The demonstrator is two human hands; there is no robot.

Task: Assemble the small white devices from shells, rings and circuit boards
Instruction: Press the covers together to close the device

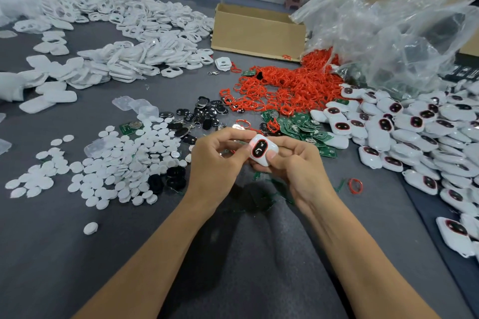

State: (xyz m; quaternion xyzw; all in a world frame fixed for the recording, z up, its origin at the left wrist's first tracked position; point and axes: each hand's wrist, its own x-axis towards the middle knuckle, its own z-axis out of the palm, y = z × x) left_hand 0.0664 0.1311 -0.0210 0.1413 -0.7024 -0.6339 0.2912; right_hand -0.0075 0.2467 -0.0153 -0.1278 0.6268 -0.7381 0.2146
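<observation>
Both hands hold one small white device [262,150] just above the grey table. It has a red ring around a dark oval window. My left hand [217,163] pinches its left end with thumb and fingers. My right hand [295,163] grips its right side, thumb on the lower front edge. Red rings [290,85] lie heaped behind. Green circuit boards [300,124] sit right of the hands. White shells [134,41] are piled at the back left. Assembled devices [414,132] fill the right side.
White round discs [116,163] spread over the left of the grey table [77,254]. Black oval inserts [204,114] lie beyond the hands. A cardboard box [259,31] and a crumpled clear plastic bag [401,21] stand at the back right. One loose red ring [355,185] lies right of my wrist.
</observation>
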